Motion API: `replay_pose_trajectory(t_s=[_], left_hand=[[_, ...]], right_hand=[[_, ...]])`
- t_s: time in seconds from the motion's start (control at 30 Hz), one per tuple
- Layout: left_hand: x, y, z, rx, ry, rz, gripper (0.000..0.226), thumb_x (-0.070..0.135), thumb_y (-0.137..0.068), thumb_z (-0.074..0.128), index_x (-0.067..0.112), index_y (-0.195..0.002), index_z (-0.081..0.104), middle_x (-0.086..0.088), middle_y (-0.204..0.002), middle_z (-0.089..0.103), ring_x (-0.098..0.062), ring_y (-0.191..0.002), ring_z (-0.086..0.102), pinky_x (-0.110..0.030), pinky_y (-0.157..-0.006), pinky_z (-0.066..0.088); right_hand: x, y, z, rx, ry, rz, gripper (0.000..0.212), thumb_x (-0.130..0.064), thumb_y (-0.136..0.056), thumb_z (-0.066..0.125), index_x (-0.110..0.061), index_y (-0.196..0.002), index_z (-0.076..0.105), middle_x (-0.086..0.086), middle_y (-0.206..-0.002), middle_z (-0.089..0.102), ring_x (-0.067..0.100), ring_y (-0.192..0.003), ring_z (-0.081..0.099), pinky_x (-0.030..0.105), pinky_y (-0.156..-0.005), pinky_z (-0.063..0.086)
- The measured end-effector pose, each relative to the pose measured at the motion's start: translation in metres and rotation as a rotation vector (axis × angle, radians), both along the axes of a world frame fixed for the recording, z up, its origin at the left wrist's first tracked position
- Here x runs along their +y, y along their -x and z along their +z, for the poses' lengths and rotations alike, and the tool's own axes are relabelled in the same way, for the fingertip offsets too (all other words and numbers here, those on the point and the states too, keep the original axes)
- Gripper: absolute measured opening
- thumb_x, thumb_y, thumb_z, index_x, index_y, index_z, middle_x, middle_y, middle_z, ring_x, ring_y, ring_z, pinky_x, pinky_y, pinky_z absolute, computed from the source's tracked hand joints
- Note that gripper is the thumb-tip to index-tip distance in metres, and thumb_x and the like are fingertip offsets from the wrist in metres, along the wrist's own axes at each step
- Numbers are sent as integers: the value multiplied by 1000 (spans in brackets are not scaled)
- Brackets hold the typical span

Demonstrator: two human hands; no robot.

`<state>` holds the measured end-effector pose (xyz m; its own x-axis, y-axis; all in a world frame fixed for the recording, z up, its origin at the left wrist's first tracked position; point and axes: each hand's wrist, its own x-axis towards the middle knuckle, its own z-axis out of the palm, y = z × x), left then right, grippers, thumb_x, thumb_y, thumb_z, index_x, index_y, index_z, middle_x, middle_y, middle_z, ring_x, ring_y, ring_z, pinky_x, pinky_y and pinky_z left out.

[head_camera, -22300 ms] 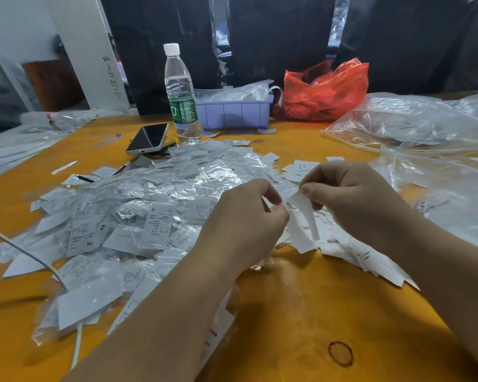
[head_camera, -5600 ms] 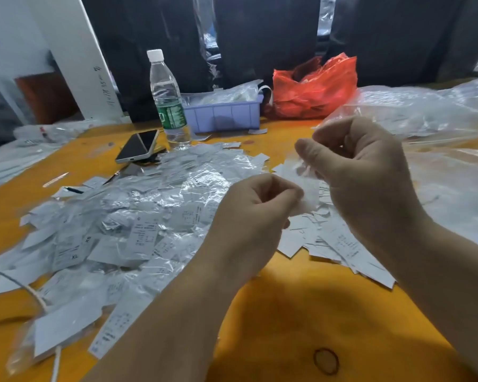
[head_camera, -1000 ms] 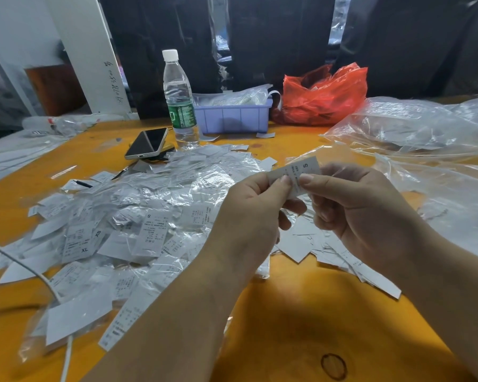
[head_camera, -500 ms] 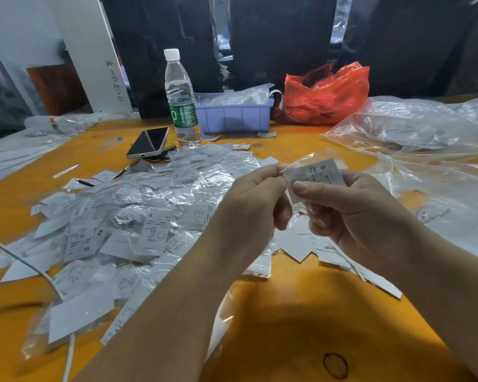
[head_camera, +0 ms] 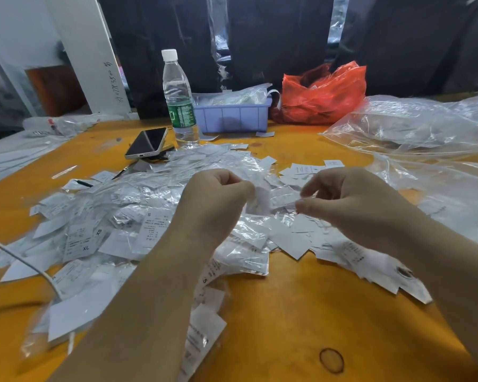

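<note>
The orange wooden tabletop [head_camera: 301, 312] carries a wide heap of white printed size labels in clear plastic sleeves [head_camera: 116, 216], which lies below and to the left of the left hand [head_camera: 218, 199]. A smaller spread of bare white labels [head_camera: 295, 238] lies beneath the right hand [head_camera: 353, 208]. The left hand, fingers curled, pinches one small white label [head_camera: 260, 201] at its edge. The label hangs between the two hands, just right of the left fingertips and above the heap. The right hand is narrow, with thumb and forefinger close together near the label; blur hides whether they grip anything.

Risk: a one-edge pinch on slick film may slip. The label would then drop among identical pieces below, and sleeved and bare stock would mix.
</note>
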<state>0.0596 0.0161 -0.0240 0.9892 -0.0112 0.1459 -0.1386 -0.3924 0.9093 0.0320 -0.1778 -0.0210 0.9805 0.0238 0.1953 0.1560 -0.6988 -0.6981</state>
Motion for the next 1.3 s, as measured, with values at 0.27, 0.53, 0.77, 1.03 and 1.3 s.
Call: replay_pose_trajectory(t_s=[0.27,0.53,0.77,1.03,1.3], left_hand=[[3,-2,-6,-74,-227,249,18,13,-77,63,28,-86,60,4,-78,60,-17,-70,58,-26,-56,38],[-1,3,0,-208,-193,227,16,12,-78,61,28,-79,58,4,-69,57,-15,-66,55,-25,-53,33],[-13,11,-6,-167,-214,54,14,13,-78,62,27,-76,61,8,-60,53,-8,-56,49,-23,-50,34],[-22,12,-11,-72,-162,-142,4,31,-87,63,28,-84,61,9,-69,62,1,-51,51,-13,-42,38],[-25,14,-10,-46,-1,-219,6,24,-90,64,22,-84,64,1,-82,69,-11,-69,59,-21,-55,43]], right_hand=[[-2,-3,-11,125,421,-44,38,-44,-81,69,-25,-114,66,-10,-103,56,9,-93,55,24,-72,45],[5,-4,-18,112,471,14,30,-47,-80,71,-29,-104,70,-9,-109,50,11,-107,45,31,-85,43],[5,-5,-23,-62,434,58,15,-31,-90,66,-20,-85,74,-11,-91,58,7,-84,53,26,-73,45],[5,-2,-7,-170,-313,56,14,-9,-92,60,-10,-81,69,-5,-59,63,5,-50,53,20,-48,42],[8,6,-5,-179,-452,88,12,4,-86,66,-8,-88,66,11,-70,71,21,-51,62,28,-49,54]])
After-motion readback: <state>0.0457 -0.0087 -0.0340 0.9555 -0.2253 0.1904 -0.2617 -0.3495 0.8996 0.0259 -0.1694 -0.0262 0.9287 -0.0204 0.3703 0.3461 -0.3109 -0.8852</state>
